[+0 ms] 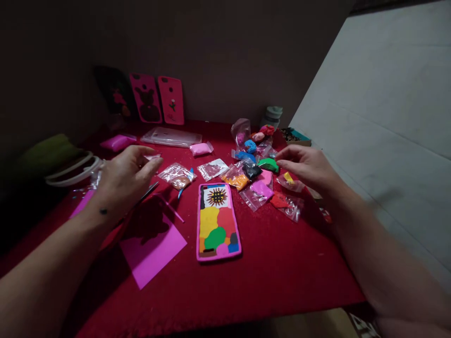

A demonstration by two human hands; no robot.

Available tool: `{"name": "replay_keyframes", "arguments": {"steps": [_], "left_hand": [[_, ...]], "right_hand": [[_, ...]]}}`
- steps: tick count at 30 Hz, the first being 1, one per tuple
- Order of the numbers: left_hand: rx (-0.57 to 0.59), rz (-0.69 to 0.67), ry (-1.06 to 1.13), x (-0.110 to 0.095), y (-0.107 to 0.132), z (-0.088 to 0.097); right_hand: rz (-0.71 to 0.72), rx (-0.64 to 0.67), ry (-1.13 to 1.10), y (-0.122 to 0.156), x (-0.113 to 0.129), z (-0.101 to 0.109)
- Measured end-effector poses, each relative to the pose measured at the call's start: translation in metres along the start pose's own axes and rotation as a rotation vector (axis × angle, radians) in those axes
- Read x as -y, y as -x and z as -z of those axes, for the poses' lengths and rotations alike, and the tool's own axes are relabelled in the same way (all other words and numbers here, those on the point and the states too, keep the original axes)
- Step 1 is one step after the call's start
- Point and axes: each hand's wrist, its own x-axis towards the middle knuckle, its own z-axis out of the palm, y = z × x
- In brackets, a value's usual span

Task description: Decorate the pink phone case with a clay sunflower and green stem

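A phone case [219, 223] with a pink rim lies flat before me, covered in coloured patches, with a sunflower-like design at its upper end. To its left, my left hand [125, 176] hovers with thumb and fingers apart, and a bit of clear plastic shows between them. My right hand [303, 164] is half curled, thumb and forefinger apart, beside the green clay [268, 164]; whether it touches the clay I cannot tell. Bagged clay in black [252, 170], orange [237, 181], pink [261, 188], red [282, 201] and yellow [289, 178] lies near that hand.
A pink paper sheet [151, 258] and a thin pink stick [172, 209] lie on the red tablecloth [282, 272]. Two pink phone cases [145, 98] lean at the back wall, beside a dark one [114, 94]. A clear case [172, 137] and a bottle [273, 115] are also there.
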Motion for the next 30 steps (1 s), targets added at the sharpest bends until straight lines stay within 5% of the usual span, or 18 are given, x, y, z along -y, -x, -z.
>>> {"name": "replay_keyframes", "arguments": {"steps": [6, 15, 19, 25, 30], "left_hand": [[-0.13, 0.159, -0.336, -0.009, 0.005, -0.006], [-0.115, 0.177, -0.33, -0.004, 0.005, -0.012], [0.001, 0.074, -0.196, -0.014, 0.012, -0.019], [0.363, -0.271, -0.043, -0.039, 0.029, -0.036], [0.403, -0.453, -0.089, -0.038, 0.045, -0.055]], "right_hand": [[0.084, 0.115, 0.154, -0.042, -0.044, -0.025], [0.097, 0.124, 0.133, -0.048, -0.063, -0.041], [0.06, 0.065, 0.088, -0.047, -0.069, -0.044], [0.069, 0.075, 0.06, -0.046, -0.068, -0.048], [0.091, 0.113, 0.03, -0.044, -0.066, -0.049]]}}
